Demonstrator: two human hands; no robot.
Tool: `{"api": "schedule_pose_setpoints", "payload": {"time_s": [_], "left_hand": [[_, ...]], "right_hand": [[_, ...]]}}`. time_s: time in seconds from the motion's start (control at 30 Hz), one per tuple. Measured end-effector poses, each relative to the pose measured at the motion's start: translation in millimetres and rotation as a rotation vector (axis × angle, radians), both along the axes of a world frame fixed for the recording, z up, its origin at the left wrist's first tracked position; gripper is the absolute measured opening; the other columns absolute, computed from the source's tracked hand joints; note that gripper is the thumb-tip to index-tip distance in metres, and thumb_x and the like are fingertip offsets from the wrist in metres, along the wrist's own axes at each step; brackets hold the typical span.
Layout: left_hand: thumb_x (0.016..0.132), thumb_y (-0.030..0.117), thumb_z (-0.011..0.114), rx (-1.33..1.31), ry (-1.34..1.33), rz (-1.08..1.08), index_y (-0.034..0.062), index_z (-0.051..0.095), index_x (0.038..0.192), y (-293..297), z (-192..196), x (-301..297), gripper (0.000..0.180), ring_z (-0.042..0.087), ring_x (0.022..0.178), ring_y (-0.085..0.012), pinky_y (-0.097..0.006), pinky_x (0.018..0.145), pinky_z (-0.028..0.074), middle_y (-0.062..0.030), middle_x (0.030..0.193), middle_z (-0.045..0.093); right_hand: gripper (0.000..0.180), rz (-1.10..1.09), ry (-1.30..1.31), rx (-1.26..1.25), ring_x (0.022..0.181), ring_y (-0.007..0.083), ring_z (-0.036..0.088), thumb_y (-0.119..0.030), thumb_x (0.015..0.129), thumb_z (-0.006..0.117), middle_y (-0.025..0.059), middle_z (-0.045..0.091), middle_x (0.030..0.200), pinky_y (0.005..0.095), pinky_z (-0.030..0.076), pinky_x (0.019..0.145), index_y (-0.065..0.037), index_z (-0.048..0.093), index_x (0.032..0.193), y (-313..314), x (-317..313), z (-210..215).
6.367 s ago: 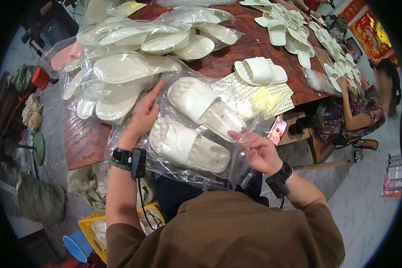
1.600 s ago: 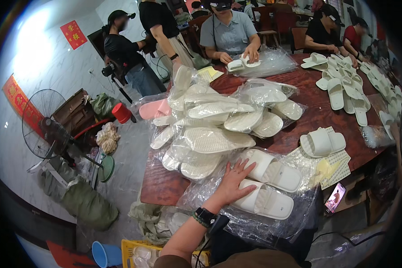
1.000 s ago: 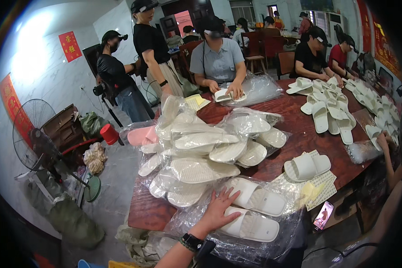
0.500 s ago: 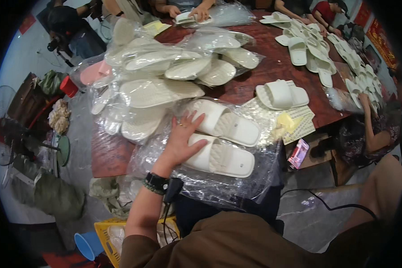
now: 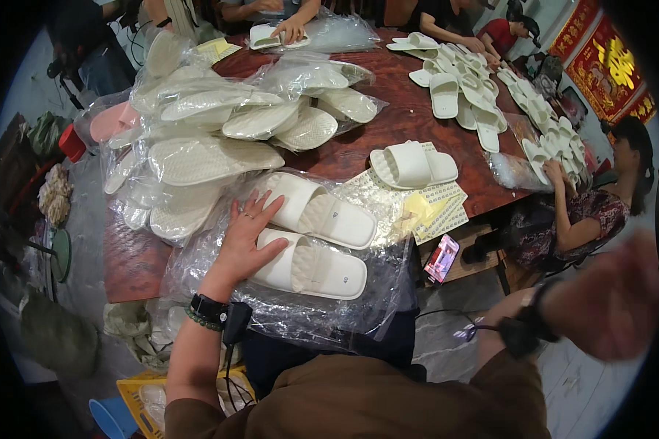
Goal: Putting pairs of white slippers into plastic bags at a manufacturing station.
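Head view, left hand: left hand (image 5: 245, 238) lies flat, fingers spread wide, palm down on the near pair of cream foam slide slippers (image 5: 311, 245); its grip closes on nothing, it only presses.
Head view, slippers: pair of two, side by side, lying just right of the left hand's fingertips on a crumpled clear plastic bag (image 5: 359, 322) at the near edge of the dark red-brown wooden counter (image 5: 388, 121).
Head view, right hand: right hand (image 5: 611, 304) is raised well to the right, off the counter, blurred; whether its grip is wide or closed I cannot tell, and nothing shows in it.
Handling, judged: slippers look light, soft and springy, not fragile; thick soles should take a firm squeeze. Best hold is likely across the broad strap or by pinching the sole's edge.
Handling, bag: film looks thin, limp and slippery; slippers may slide on it, so pressing down steadies them.
Beyond the left hand: heap of bagged cream ribbed insoles (image 5: 212, 139), touching the near bag's far side.
Right of the slippers: another cream slipper pair (image 5: 414, 164) on pale dotted sheets (image 5: 436, 208); a phone with a red case (image 5: 441, 258) below them, off the counter's edge.
Far side: other people's hands at work over more slippers.
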State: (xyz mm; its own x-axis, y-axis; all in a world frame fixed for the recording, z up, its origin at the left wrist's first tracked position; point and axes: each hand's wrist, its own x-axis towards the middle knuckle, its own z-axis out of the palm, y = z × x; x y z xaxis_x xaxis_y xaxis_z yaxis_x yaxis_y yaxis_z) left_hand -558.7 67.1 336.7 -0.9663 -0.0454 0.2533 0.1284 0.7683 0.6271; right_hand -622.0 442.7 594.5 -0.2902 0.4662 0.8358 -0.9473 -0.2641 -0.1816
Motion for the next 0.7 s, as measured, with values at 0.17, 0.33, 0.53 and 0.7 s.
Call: {"api": "schedule_pose_setpoints", "payload": {"time_s": [0.17,0.33,0.53,0.7], "left_hand": [[0.084,0.039,0.067,-0.023,-0.050,0.005,0.0159,0.043,0.152,-5,-2,6,0.076,0.027,0.149,-0.0422,-0.060,0.121,0.004,-0.0194,0.156,0.041],[0.083,0.040,0.067,-0.022,-0.064,-0.004,0.0158,0.044,0.152,-3,4,1,0.077,0.028,0.148,-0.0440,-0.061,0.121,0.005,-0.0212,0.156,0.040],[0.083,0.041,0.067,-0.011,-0.065,-0.001,0.0153,0.044,0.152,-3,3,2,0.077,0.028,0.148,-0.0441,-0.062,0.120,0.004,-0.0214,0.156,0.040],[0.084,0.044,0.071,-0.041,-0.028,0.004,0.0183,0.047,0.150,-5,0,2,0.075,0.032,0.145,-0.0447,-0.064,0.119,0.011,-0.0198,0.154,0.044]], "right_hand": [[0.020,0.370,-0.439,1.321,0.091,0.0187,0.066,-0.004,0.088,0.071,0.0098,0.068,0.099,0.0308,0.052,0.080,0.001,0.066,0.107,-93,-67,-95],[0.018,0.436,-0.505,1.611,0.084,0.0216,0.067,-0.006,0.089,0.071,0.0104,0.066,0.097,0.0335,0.054,0.074,-0.002,0.068,0.106,-123,-102,-196],[0.016,0.368,-0.483,1.721,0.084,0.0243,0.067,-0.005,0.086,0.071,0.0128,0.065,0.094,0.0336,0.054,0.075,-0.001,0.069,0.102,-138,-112,-222],[0.014,0.375,-0.506,1.793,0.090,0.0327,0.065,-0.008,0.085,0.070,0.0156,0.063,0.095,0.0394,0.053,0.082,-0.002,0.068,0.097,-144,-115,-226]]}}
